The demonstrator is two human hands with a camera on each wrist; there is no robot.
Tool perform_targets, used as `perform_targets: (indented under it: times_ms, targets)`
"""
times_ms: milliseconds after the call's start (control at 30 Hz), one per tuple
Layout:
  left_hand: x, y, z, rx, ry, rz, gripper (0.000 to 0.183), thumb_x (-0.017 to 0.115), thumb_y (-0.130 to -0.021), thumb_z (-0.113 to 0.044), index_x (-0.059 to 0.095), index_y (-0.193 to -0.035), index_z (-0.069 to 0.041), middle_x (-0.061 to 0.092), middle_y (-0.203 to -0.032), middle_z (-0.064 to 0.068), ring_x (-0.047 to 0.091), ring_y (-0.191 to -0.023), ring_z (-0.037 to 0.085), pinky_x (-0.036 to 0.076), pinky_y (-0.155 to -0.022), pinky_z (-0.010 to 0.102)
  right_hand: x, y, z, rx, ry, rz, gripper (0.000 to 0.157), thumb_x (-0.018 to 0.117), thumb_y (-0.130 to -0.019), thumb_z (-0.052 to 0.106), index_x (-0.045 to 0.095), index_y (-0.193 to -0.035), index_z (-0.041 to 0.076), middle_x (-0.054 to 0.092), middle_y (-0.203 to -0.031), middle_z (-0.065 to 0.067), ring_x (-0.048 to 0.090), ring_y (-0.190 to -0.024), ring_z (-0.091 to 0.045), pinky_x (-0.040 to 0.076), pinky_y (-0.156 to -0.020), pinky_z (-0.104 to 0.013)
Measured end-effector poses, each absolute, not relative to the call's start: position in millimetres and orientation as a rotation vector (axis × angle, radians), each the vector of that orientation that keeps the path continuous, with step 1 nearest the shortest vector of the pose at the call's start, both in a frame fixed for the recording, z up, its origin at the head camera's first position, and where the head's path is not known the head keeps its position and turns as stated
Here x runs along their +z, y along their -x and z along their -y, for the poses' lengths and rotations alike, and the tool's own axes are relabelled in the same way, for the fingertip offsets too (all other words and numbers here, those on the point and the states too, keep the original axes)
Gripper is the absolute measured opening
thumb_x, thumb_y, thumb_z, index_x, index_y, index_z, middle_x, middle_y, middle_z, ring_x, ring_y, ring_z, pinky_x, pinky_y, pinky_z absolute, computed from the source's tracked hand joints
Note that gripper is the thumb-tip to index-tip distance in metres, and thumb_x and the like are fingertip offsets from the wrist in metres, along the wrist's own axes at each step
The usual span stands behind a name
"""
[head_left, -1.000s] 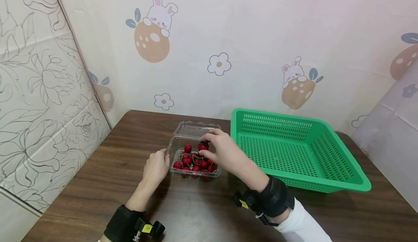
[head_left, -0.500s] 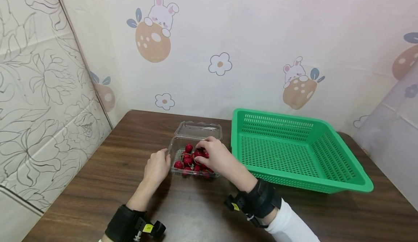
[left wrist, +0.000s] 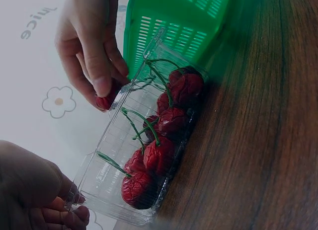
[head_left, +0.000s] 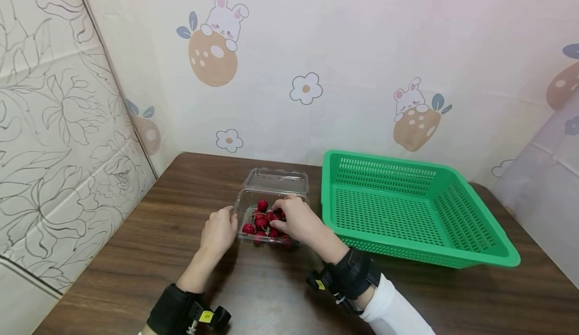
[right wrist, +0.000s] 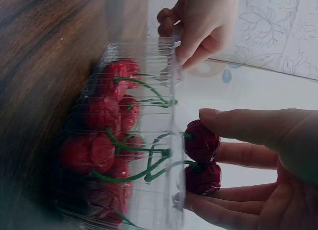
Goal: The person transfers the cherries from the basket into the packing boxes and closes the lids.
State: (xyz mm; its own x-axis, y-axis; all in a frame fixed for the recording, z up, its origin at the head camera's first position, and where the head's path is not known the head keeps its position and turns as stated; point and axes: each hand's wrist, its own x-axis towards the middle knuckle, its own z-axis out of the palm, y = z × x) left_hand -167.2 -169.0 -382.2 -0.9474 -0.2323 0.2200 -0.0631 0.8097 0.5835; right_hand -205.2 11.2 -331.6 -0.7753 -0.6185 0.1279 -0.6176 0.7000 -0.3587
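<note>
A clear plastic clamshell box [head_left: 248, 238] lies on the table with its lid tipped back. Several red cherries [head_left: 261, 223] with green stems fill its bottom. The left hand [head_left: 219, 230] grips the box's left side, thumb and fingers pinching the rim in the left wrist view. Over the right part of the box, the right hand [head_left: 300, 220] holds two dark red cherries [right wrist: 202, 140] between thumb and fingers. Their stems hang toward the box in the right wrist view. Part of the box's right side is hidden behind this hand in the head view.
Right of the box stands a large green plastic basket [head_left: 384, 214] with slotted walls. Both rest on a dark wooden table [head_left: 181, 199] against a patterned wall covering [head_left: 271, 48]. Each wrist carries a black strap with a camera.
The right hand has moved down and to the left with the cherries, lower over the box. The left hand keeps its grip on the box's side.
</note>
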Motion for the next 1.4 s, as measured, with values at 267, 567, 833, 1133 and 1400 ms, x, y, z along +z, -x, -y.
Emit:
perform_targets:
  times_ms: [267,567,833,1133,1400]
  targets:
    - [-382.3,167.2,165.8,-0.871,-0.216,2.724,0.029,0.051,-0.085,-0.006,0.057,-0.109,0.010,0.062,-0.091,0.023,0.051,-0.053,0.023,0.041,-0.043,0.038,-340.5,207.6,-12.7,-0.550,1.042,-2.887,0.024,0.067,-0.078,0.020,0.067,-0.098,0.006,0.057,-0.086,-0.006,0.050,-0.080,-0.019,0.045,-0.065,-0.028]
    - [-381.8,167.3,164.5,-0.873,-0.216,2.721,0.029,0.051,-0.085,-0.006,0.057,-0.109,0.010,0.063,-0.091,0.022,0.054,-0.055,0.024,0.042,-0.044,0.039,-346.2,207.3,-14.5,-0.550,1.078,-2.879,0.025,0.066,-0.079,0.019,0.067,-0.099,0.005,0.061,-0.090,-0.007,0.050,-0.082,-0.019,0.045,-0.065,-0.029]
    - [-382.2,167.7,164.4,-0.869,-0.202,2.715,0.029,0.051,-0.084,-0.005,0.057,-0.109,0.009,0.062,-0.093,0.023,0.053,-0.055,0.024,0.042,-0.044,0.039,-345.8,204.8,-19.2,-0.617,1.086,-2.885,0.030,0.066,-0.079,0.017,0.064,-0.106,0.003,0.061,-0.097,-0.011,0.052,-0.085,-0.021,0.045,-0.067,-0.030]
    - [-380.0,164.7,168.5,-0.887,-0.222,2.733,0.030,0.050,-0.086,-0.006,0.055,-0.111,0.010,0.062,-0.092,0.024,0.050,-0.051,0.022,0.039,-0.040,0.035,-339.2,192.5,-25.8,-0.752,1.087,-3.017,0.021,0.067,-0.079,0.018,0.066,-0.095,0.005,0.060,-0.088,-0.008,0.055,-0.069,-0.016,0.044,-0.057,-0.024]
    - [-377.7,156.7,173.0,-0.845,-0.221,2.746,0.029,0.050,-0.085,-0.005,0.056,-0.110,0.009,0.062,-0.091,0.025,0.054,-0.054,0.025,0.041,-0.042,0.038,-340.4,178.2,-32.0,-0.835,1.026,-3.083,0.020,0.066,-0.080,0.016,0.064,-0.095,0.003,0.060,-0.086,-0.008,0.047,-0.057,-0.008,0.038,-0.049,-0.019]
